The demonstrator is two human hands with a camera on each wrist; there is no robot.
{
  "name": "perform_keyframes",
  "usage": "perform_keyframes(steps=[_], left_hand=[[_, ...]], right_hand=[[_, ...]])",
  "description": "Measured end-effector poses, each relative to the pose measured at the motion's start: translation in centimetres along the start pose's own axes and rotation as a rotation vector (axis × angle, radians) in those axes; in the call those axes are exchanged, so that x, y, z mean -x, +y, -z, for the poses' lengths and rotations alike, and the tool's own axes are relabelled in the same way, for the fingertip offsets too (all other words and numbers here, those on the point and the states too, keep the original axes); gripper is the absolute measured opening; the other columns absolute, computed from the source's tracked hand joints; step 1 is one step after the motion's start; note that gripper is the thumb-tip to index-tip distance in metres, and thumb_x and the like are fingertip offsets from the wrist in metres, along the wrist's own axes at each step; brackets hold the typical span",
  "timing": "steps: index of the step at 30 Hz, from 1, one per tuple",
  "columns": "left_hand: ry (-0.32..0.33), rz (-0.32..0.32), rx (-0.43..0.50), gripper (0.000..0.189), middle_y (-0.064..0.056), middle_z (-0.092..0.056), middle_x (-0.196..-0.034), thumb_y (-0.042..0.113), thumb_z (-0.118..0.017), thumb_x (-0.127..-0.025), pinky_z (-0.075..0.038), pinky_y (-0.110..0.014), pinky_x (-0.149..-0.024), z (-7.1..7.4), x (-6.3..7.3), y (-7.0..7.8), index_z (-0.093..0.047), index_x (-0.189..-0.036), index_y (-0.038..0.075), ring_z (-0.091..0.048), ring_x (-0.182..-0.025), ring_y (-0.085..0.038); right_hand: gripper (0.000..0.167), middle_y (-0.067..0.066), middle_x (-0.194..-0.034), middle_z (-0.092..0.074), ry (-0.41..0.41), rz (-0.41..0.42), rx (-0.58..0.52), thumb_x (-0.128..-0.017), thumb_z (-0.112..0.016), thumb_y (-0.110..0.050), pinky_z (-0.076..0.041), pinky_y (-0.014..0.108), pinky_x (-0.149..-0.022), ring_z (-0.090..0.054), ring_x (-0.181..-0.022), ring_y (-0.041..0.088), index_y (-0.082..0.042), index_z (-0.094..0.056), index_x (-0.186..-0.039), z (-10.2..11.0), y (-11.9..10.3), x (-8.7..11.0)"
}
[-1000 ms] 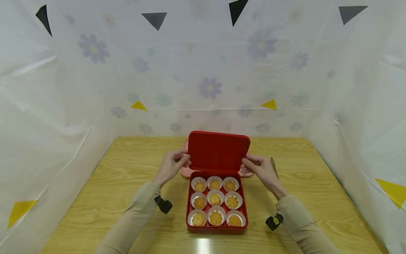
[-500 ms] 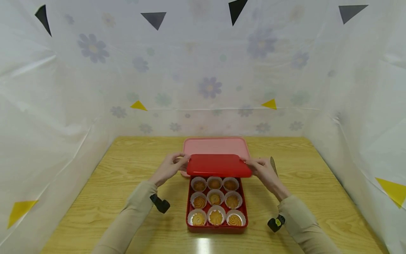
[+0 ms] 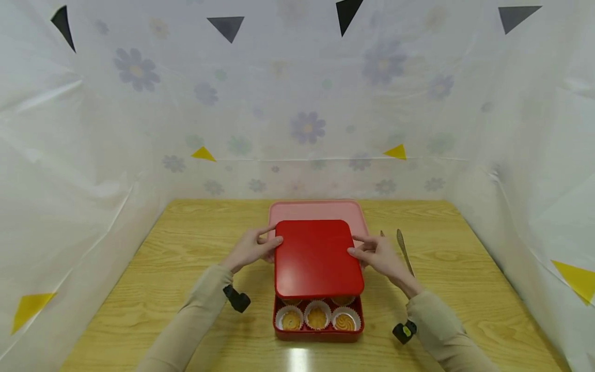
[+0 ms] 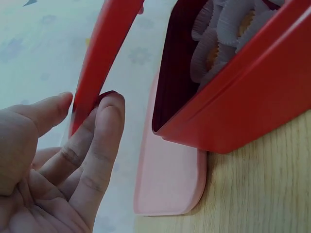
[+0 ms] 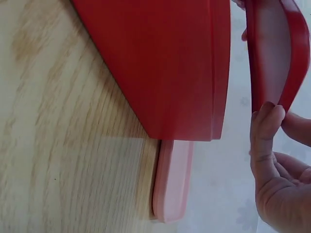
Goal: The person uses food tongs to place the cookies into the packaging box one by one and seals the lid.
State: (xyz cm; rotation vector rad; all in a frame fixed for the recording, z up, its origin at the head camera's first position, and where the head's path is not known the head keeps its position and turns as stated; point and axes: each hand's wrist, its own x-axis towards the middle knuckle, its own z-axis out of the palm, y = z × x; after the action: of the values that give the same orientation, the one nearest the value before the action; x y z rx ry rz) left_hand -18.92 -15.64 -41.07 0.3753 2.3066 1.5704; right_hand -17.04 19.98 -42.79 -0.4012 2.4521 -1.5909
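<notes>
Between both hands, a red lid [image 3: 318, 258] is held by its side edges, glossy outer face up. It hovers over the rear of a red box [image 3: 318, 336], apart from it in both wrist views. My left hand [image 3: 248, 249] pinches the lid's left edge, thumb on one side and fingers on the other [image 4: 99, 141]. My right hand [image 3: 382, 257] pinches the right edge the same way, fingertips under the rim [image 5: 269, 119]. Cookies [image 3: 317, 317] in white paper cups show along the box's front row; the lid hides most of the rows behind.
A pink tray [image 3: 321, 209] lies behind the box, partly covered by the lid. Right of it, a slim metal utensil [image 3: 404, 250] lies on the wooden table [image 3: 200, 227], with the tip of another beside it. White flowered sheeting [image 3: 260, 103] encloses the table.
The lid stood raised behind the box with its inner side facing me. It has turned over, outer face up, and come forward over the rear rows. Both hands keep their hold.
</notes>
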Motion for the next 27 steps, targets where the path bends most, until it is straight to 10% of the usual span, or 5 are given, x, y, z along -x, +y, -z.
perform_keyframes(steps=[16, 27], left_hand=[[-0.125, 0.068, -0.144, 0.068, -0.019, -0.057, -0.103, 0.025, -0.074, -0.092, -0.062, -0.051, -0.07, -1.3, 0.0, -0.3, -0.042, -0.148, 0.005, -0.069, -0.06, -0.022], [-0.179, 0.078, -0.176, 0.068, -0.018, -0.06, -0.097, 0.025, -0.076, -0.089, -0.062, -0.048, -0.066, -2.1, 0.0, -0.8, -0.043, -0.145, 0.003, -0.068, -0.056, -0.019]], right_hand=[[0.034, 0.011, -0.074, -0.069, -0.225, 0.017, 0.128, -0.096, -0.067, -0.022, -0.059, 0.052, -0.058, -0.067, -0.058, 0.039, -0.003, -0.066, -0.124, -0.7, -0.7, 1.7], [0.053, 0.006, -0.066, -0.068, -0.249, 0.035, 0.216, -0.096, -0.067, -0.022, -0.058, 0.046, -0.052, -0.067, -0.053, 0.039, 0.004, -0.054, -0.14, -1.0, -0.7, 2.6]])
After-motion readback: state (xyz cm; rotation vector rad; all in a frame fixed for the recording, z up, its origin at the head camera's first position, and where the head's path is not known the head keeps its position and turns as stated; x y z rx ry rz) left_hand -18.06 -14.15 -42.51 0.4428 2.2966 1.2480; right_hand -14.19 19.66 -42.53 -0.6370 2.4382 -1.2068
